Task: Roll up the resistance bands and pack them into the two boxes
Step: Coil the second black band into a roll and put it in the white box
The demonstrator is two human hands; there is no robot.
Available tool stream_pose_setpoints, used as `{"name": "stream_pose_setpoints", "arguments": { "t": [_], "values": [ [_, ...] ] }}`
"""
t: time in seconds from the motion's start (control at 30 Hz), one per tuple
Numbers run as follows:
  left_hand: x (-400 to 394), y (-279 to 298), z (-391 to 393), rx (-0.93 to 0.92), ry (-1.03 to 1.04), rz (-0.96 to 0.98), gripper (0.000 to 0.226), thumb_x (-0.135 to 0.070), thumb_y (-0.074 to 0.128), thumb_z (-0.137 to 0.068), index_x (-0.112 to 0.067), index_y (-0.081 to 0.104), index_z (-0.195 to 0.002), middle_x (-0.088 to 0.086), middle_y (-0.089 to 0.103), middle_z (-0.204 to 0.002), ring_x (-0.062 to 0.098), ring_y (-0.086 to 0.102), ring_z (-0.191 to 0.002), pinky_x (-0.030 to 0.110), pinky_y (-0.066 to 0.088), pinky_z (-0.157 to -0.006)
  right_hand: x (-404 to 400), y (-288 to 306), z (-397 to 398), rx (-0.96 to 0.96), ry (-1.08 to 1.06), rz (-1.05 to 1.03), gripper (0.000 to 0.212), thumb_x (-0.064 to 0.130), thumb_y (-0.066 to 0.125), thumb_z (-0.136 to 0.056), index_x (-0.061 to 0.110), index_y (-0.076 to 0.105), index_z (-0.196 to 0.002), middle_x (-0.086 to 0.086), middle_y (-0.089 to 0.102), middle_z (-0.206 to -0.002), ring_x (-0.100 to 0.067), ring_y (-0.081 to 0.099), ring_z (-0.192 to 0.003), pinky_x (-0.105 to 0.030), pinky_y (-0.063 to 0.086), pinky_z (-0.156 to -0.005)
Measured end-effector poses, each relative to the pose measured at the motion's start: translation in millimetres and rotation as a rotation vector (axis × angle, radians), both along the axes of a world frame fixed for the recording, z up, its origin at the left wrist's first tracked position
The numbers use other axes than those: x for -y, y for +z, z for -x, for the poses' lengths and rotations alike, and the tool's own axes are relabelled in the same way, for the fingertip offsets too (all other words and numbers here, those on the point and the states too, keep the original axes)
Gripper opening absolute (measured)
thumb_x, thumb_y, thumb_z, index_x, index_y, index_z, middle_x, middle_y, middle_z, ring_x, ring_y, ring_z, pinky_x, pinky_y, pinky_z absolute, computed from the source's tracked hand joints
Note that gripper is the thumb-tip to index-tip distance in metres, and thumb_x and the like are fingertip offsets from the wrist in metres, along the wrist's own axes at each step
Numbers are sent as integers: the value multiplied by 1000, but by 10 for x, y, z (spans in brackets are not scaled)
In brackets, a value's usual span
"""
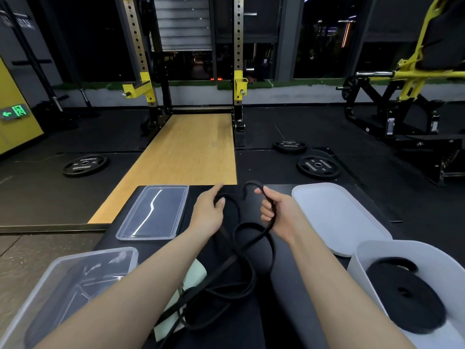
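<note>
A long black flat rubber resistance band (247, 250) lies in loose loops across the black padded bench (284, 250), trailing down toward the person's lap. The right hand (275, 210) has its fingers curled round one end of the band, which arches up over the thumb in a small hook. The left hand (210, 209) rests on another stretch of the same band with the index finger stretched forward and the thumb lying against the strap; it seems to pinch the band lightly, though the grip is hard to make out.

At the near left stands a clear rectangular plastic box (37, 295), and beyond it its clear flat lid (153, 212) lies on the bench. At the near right a white oval plastic box (445, 265) holds a black resistance band wound into a coil (405, 301); the white oval lid (337, 217) lies just beyond it. A pale green cloth-like thing (195, 275) shows under the loops, between the forearms.
</note>
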State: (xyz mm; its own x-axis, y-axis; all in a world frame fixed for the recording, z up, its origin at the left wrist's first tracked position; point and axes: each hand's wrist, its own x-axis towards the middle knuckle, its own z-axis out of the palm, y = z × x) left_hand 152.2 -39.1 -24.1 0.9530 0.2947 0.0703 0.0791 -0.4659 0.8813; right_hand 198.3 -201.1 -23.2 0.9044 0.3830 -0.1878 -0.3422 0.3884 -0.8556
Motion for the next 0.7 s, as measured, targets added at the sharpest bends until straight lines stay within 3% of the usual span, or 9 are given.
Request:
{"name": "stream_pose_setpoints", "arguments": {
  "t": [0.1, 0.17, 0.27, 0.37, 0.43, 0.5, 0.6, 0.7],
  "values": [
    [50, 249, -13, 62, -126, -98, 48, -16, 43, -99, -29, 33, -144, -5, 32, -150, 13, 26, -140, 31, 25, -114, 69, 210, 105, 96, 109, 21, 25, 20, 42, -96, 10, 58, -79, 6, 29, -48, -8, 25, -43, -21, 23, -48],
    [35, 392, -49, 26, -240, -95, 36, -18, 47, -98, -25, 48, -133, -3, 47, -138, 14, 37, -134, 29, 30, -110, 90, 333, 121, 141, 164, 11, 24, 21, 42, -94, 11, 54, -75, 6, 26, -49, -10, 24, -45, -23, 24, -51],
    [-30, 540, -33, 16, -368, 1, 8, -17, 56, -93, -17, 62, -98, -3, 65, -104, 11, 58, -105, 31, 42, -101, 118, 452, 69, 160, 175, -57, 20, 24, 46, -85, 13, 48, -69, 6, 24, -49, -10, 23, -45, -23, 25, -50],
    [-103, 703, 57, -33, -491, 187, 15, -20, 50, -96, -13, 64, -94, -1, 71, -94, 10, 65, -96, 25, 47, -95, 139, 455, -63, 143, 62, -4, 24, 23, 42, -91, 13, 49, -70, 7, 27, -48, -9, 25, -45, -21, 26, -47],
    [-139, 758, 75, -79, -553, 314, 19, -17, 47, -96, -13, 65, -98, -4, 72, -87, 10, 68, -92, 28, 52, -92, 103, 412, -117, 185, -23, 138, 28, 23, 43, -96, 11, 59, -78, 7, 39, -51, -9, 35, -48, -21, 31, -51],
    [-120, 774, 45, -50, -507, 411, 16, -13, 51, -94, -13, 66, -98, -3, 71, -88, 10, 69, -89, 35, 54, -86, 16, 367, -131, 285, -74, 293, 23, 24, 50, -97, 11, 68, -90, 2, 63, -72, -11, 56, -66, -20, 42, -62],
    [0, 787, -61, 42, -362, 533, 16, -12, 55, -92, -11, 66, -103, 0, 69, -95, 9, 67, -91, 34, 58, -80, -122, 351, -93, 390, -144, 392, 22, 34, 55, -95, 21, 71, -99, 0, 70, -105, -13, 62, -101, -25, 48, -82],
    [111, 827, -175, 92, -241, 587, 19, -12, 56, -92, -7, 64, -109, 5, 67, -96, 14, 66, -92, 25, 59, -64, -184, 377, -48, 395, -51, 252, 38, 48, 51, -91, 20, 69, -108, -3, 70, -111, -17, 66, -104, -33, 54, -88]
  ]
}}
